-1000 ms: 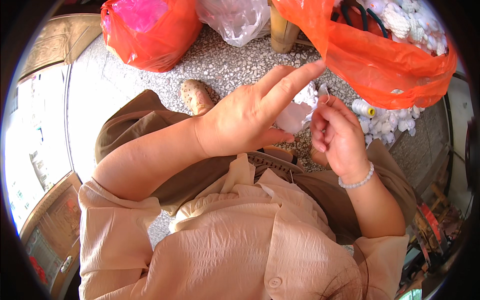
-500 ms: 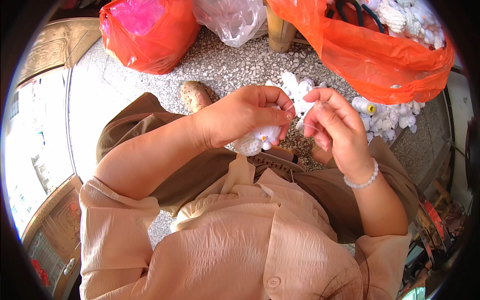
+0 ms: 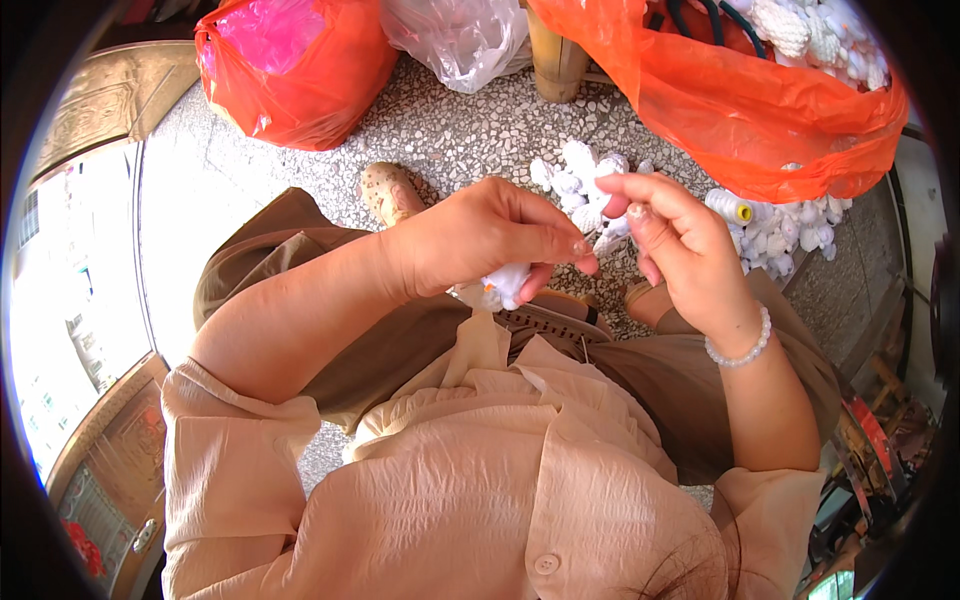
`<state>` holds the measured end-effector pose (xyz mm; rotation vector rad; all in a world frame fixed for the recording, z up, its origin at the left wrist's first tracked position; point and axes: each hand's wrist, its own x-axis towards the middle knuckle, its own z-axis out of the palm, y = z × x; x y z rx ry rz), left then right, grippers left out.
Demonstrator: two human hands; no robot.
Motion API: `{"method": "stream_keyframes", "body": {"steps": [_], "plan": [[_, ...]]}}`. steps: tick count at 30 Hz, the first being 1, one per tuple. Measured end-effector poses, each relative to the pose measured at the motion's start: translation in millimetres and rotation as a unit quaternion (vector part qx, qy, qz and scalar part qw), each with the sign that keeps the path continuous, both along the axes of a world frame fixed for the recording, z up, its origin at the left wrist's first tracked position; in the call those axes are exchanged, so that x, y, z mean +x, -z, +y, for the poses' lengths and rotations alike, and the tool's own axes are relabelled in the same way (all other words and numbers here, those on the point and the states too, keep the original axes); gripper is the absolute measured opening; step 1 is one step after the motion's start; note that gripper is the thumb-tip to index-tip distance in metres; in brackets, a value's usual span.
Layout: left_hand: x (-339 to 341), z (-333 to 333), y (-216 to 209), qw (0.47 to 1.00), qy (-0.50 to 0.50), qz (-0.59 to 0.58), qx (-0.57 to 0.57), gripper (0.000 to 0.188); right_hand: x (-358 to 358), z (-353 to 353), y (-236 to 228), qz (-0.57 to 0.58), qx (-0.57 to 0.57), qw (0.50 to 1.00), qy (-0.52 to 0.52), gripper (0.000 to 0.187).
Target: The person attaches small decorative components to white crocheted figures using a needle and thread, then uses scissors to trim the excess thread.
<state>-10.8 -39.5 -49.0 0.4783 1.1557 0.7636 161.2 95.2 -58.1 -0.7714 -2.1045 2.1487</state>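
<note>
Curled round a small white plush figure with a bit of orange on it, my left hand is closed over my lap. Most of the figure is hidden under the palm and fingers. To its right, my right hand is raised, its thumb pressed to the bent fingers in a pinch. What that pinch holds is too fine to make out. Beyond the hands, a heap of white plush pieces lies on the floor. A white thread spool with a yellow end sits beside more white pieces.
An orange plastic bag with white pieces inside lies at the far right. At the far left stands a red-orange bag with pink plastic in it. A clear bag and a bamboo leg are between them on the speckled floor.
My hands have drawn apart, the right one moving slightly right. The left hand has turned, so less of the plush figure shows. Thread visible earlier between the fingers is now hard to see.
</note>
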Motion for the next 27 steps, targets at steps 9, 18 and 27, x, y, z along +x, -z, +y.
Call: {"method": "stream_keyframes", "body": {"steps": [9, 18, 27], "plan": [[-3.7, -1.5, 1.0, 0.993, 0.002, -0.109, -0.050, 0.024, 0.1, 11.0, -2.8, 0.037, 0.126, 0.983, -0.127, 0.005], [5.4, 1.5, 2.4, 0.994, -0.022, -0.087, -0.069, 0.021, 0.9, 9.5, -3.6, 0.015, 0.135, 0.984, -0.114, 0.007], [9.4, 6.6, 15.4, 0.985, -0.020, -0.152, -0.074, 0.015, 1.1, -0.6, 1.1, -0.010, 0.097, 0.990, -0.100, 0.008]]}}
